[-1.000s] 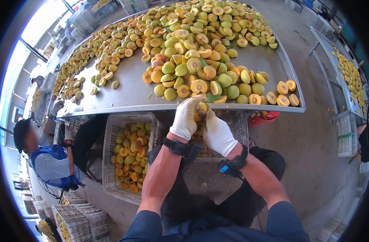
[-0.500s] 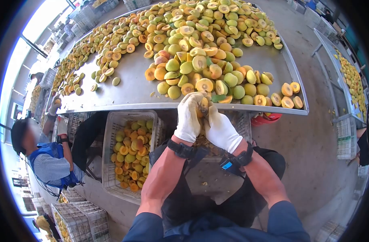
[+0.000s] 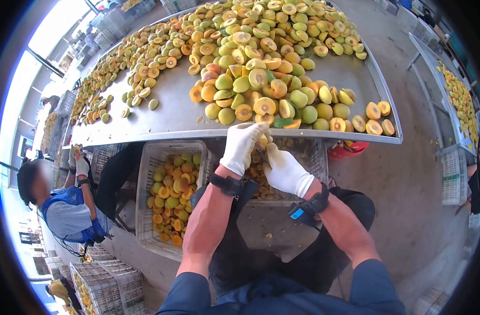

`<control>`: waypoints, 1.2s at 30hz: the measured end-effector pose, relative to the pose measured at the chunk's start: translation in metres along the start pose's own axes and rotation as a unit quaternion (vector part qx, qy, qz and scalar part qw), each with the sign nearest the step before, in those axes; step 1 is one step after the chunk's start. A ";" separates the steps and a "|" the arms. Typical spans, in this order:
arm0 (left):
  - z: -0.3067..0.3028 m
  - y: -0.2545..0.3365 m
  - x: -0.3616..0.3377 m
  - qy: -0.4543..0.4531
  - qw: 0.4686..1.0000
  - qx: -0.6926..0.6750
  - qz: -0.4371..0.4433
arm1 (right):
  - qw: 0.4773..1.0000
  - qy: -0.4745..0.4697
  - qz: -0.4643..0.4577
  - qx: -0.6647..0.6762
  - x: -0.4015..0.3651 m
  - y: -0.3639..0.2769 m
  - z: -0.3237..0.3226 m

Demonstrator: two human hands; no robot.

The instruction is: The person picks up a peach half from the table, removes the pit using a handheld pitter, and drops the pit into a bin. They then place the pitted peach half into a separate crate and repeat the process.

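Just below the near edge of the metal table [image 3: 161,137], my two white-gloved hands meet. My left hand [image 3: 242,146] is closed around a peach half [image 3: 263,140], which shows only as a bit of yellow flesh between the fingers. Close against it, my right hand [image 3: 288,169] is closed too, its fingertips at the fruit; whatever it grips is hidden. Halved peaches [image 3: 258,79], some with their pits showing, lie heaped on the table beyond my hands. Under them stands a crate [image 3: 319,163] with brownish scraps inside.
Left of my knees, a white plastic crate [image 3: 141,210] holds peach halves. A red bucket [image 3: 350,150] sits under the table's right side. At the left, a person in a blue vest [image 3: 72,202] works at the same table. Stacked crates [image 3: 111,281] stand behind that person.
Both my hands have drawn slightly down and away from the table edge, the right one lower and more turned. Less of the fruit shows between them. The other person's hands have dropped a little.
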State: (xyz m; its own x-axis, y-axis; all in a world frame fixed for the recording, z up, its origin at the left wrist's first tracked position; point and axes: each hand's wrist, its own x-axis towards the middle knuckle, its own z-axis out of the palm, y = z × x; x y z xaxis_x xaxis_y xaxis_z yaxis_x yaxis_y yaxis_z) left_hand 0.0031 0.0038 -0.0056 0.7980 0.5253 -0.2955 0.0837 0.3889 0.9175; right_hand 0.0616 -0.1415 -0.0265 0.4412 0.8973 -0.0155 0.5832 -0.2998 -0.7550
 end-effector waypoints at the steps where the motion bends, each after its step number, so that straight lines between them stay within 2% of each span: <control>1: -0.001 -0.001 0.002 0.000 1.000 0.000 -0.001 | 1.000 0.000 0.001 0.000 0.001 0.001 0.000; 3: -0.007 -0.003 0.005 -0.048 0.997 0.050 -0.025 | 0.996 -0.040 0.004 -0.079 0.004 0.003 -0.001; 4: -0.010 -0.002 0.007 -0.049 0.997 0.052 -0.027 | 0.996 -0.039 0.005 -0.077 0.003 0.002 0.000; 6: -0.013 0.003 0.009 -0.108 0.970 0.208 -0.068 | 0.987 -0.094 0.022 -0.132 0.000 0.000 -0.001; 7: -0.012 0.007 0.011 -0.109 0.969 0.209 -0.069 | 0.987 -0.093 0.023 -0.131 0.000 0.001 -0.001; 9: -0.012 0.012 0.011 -0.128 0.961 0.225 -0.092 | 0.998 -0.064 0.015 -0.024 -0.001 0.003 0.000; 10: -0.013 0.012 0.012 -0.130 0.961 0.225 -0.093 | 0.998 -0.063 0.016 -0.025 -0.001 0.005 0.002; 12: -0.014 0.013 0.013 -0.143 0.987 0.044 -0.060 | 0.995 0.067 -0.004 0.080 0.001 0.007 0.006; 13: -0.012 0.011 0.013 -0.144 0.987 0.044 -0.059 | 0.995 0.068 -0.003 0.079 0.003 0.007 0.003; 15: -0.004 0.004 0.006 -0.092 0.993 0.037 0.066 | 0.964 0.078 -0.049 0.248 0.009 0.004 -0.008; 16: -0.001 0.002 0.003 -0.084 0.984 0.095 0.122 | 0.935 0.006 0.046 0.352 0.006 -0.014 -0.024; 17: 0.003 0.001 0.000 -0.076 0.982 0.084 0.153 | 0.935 0.006 0.045 0.352 0.005 -0.020 -0.030; 19: 0.008 0.000 0.002 -0.027 0.974 0.082 0.208 | 0.881 -0.067 0.128 0.450 0.005 -0.027 -0.035; 23: 0.002 -0.007 0.004 0.013 0.959 0.144 0.242 | 0.872 -0.071 0.152 0.460 0.003 -0.035 -0.034; 26: -0.005 -0.008 0.000 0.038 0.918 0.227 0.323 | 0.819 -0.140 0.118 0.544 -0.003 -0.034 -0.041; 27: -0.001 -0.003 -0.006 0.039 0.892 0.252 0.374 | 0.814 -0.159 0.124 0.545 -0.005 -0.035 -0.043; 31: 0.000 -0.004 -0.011 0.017 0.876 0.257 0.409 | 0.795 -0.198 0.120 0.561 -0.009 -0.026 -0.044; 32: -0.001 -0.004 -0.014 -0.003 0.892 0.255 0.374 | 0.759 -0.221 0.111 0.603 -0.011 -0.024 -0.047; 33: 0.003 -0.002 -0.017 -0.026 0.907 0.220 0.358 | 0.760 -0.214 0.112 0.604 -0.014 -0.021 -0.049; 35: 0.015 0.002 -0.022 -0.057 0.941 0.131 0.308 | 0.703 -0.253 0.114 0.655 -0.015 -0.015 -0.049; 36: 0.016 0.001 -0.021 -0.058 0.941 0.131 0.307 | 0.689 -0.257 0.127 0.665 -0.017 -0.015 -0.054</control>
State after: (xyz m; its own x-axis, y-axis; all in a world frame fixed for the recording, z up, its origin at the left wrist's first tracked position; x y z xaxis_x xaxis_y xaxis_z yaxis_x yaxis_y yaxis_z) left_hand -0.0043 -0.0185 0.0060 0.8030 0.4971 0.3287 -0.2818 -0.1694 0.9444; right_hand 0.0822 -0.1694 0.0207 -0.0854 0.9694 -0.2302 -0.7613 -0.2125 -0.6126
